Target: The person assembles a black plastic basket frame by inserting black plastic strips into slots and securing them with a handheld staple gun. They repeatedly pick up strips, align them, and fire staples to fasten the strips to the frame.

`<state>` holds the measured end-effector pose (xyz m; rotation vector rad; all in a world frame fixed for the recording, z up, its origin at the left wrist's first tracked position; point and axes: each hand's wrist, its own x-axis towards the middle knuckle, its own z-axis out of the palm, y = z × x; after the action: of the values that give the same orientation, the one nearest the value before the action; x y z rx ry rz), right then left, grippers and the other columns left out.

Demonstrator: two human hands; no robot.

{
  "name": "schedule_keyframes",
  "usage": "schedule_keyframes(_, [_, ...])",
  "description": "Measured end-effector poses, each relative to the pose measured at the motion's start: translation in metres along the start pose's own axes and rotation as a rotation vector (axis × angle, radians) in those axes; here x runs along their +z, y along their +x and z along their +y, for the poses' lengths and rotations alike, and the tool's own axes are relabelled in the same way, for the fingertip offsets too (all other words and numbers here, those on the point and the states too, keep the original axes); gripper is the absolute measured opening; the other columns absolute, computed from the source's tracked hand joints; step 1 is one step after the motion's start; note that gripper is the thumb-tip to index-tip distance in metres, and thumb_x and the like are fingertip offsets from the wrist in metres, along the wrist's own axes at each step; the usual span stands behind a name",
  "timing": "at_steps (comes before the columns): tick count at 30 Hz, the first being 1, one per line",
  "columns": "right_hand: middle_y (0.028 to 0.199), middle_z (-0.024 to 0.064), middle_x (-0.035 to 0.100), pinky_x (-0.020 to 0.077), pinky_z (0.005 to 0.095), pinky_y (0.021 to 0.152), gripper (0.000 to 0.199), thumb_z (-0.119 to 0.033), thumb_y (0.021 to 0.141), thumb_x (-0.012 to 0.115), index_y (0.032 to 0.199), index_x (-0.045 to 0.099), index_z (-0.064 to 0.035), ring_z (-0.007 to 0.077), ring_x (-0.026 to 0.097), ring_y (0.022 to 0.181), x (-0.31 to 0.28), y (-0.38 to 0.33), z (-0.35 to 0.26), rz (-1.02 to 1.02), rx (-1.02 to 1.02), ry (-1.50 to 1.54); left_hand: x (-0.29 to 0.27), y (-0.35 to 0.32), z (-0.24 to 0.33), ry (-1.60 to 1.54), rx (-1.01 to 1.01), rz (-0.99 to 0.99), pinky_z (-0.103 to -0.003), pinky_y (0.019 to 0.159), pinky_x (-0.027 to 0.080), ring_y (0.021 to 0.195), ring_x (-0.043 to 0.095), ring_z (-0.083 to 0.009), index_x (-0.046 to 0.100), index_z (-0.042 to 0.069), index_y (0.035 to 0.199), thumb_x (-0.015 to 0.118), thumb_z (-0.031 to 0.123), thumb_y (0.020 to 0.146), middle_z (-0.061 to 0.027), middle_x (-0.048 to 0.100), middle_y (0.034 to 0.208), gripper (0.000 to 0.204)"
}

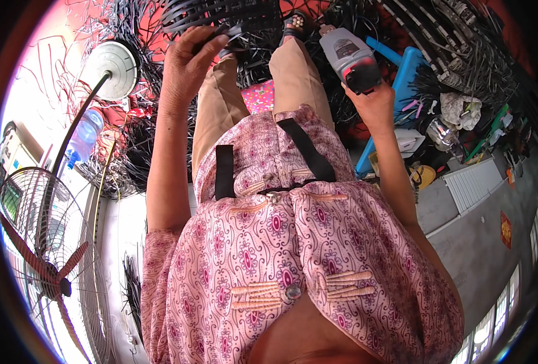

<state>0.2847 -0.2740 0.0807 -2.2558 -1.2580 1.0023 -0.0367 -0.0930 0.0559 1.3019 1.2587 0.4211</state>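
My left hand (195, 57) pinches the near edge of a piece woven from flat black strips (220, 15), which runs out of the picture at the top. My right hand (371, 104) is wrapped round the black and red end of a bulky grey hand-held tool (345, 53). The tool's small metal tip points up and away, toward my foot, and stands apart from the woven piece. Its exact kind I cannot make out. Some of the left fingers are hidden behind the thumb.
Loose black strips (141, 139) lie heaped around my legs. A blue plastic frame (405, 76) stands right of the tool, with bundled strips (445, 42) beyond. To the left are a standing fan (50, 273), a round grey base (114, 70) and a clear water bottle (87, 130).
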Motion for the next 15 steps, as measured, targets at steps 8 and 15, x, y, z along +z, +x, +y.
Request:
schedule_keyframes(8, [0.092,0.0169,0.073,0.0571,0.0393,0.073,0.047,-0.009,0.068,0.08,0.114,0.069,-0.0085,0.0368,0.072,0.088,0.01,-0.001,0.001,0.016,-0.05,0.022,0.051,0.008,0.007,0.227,-0.042,-0.039,-0.035,0.074,0.054,0.081,0.072,-0.0286,0.075,0.001,0.1,0.076,0.028,0.085,-0.0162,0.073,0.091,0.031])
schedule_keyframes(15, [0.094,0.0141,0.073,0.057,0.036,0.074,0.047,-0.009,0.069,0.08,0.115,0.07,-0.0105,0.0318,0.073,0.086,0.013,-0.001,-0.023,-0.013,-0.113,0.077,0.064,0.035,-0.016,0.606,0.183,0.082,-0.042,0.077,0.054,0.089,0.069,-0.0358,0.074,0.006,0.101,0.07,0.032,0.089,-0.0137,0.072,0.097,0.029])
